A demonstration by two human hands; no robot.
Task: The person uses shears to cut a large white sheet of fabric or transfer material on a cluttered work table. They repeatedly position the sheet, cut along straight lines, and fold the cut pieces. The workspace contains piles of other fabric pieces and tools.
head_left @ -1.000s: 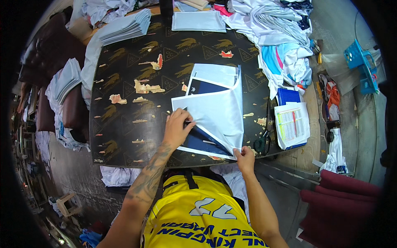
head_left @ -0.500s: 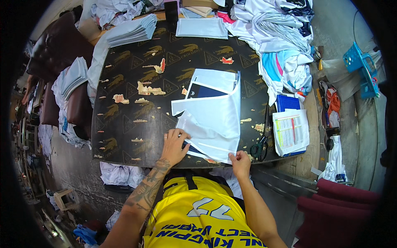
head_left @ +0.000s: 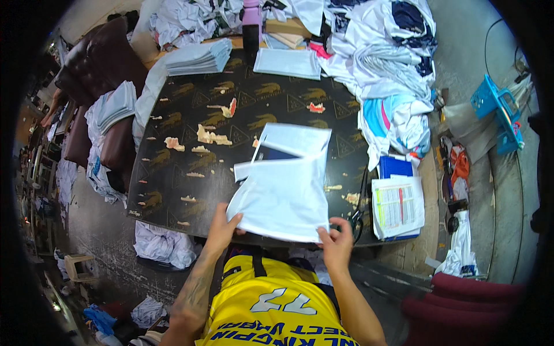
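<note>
A folded white garment [head_left: 283, 190] with a navy patch showing near its far end lies on the dark tabletop [head_left: 173, 199]. Its near edge reaches the table's front edge, right in front of me. My left hand [head_left: 221, 228] grips the near left corner, thumb on top and the other fingers mostly hidden below. At the near right corner my right hand [head_left: 337, 239] pinches the cloth between thumb and fingers. The upper layer looks fairly smooth, and a narrow strip of it sticks out on the left side.
Stacked folded white cloths [head_left: 199, 57] and a single folded piece [head_left: 287, 63] sit along the far edge. Heaped white garments [head_left: 386, 69] cover the far right. Printed sheets [head_left: 398, 205] lie over a blue book [head_left: 395, 167], beside black scissors [head_left: 358, 222]. A brown leather chair [head_left: 104, 63] stands left.
My left hand has shifted left and down to the garment's near left corner. The upper layer, earlier creased and folded back there, now lies spread out. My right hand keeps its corner.
</note>
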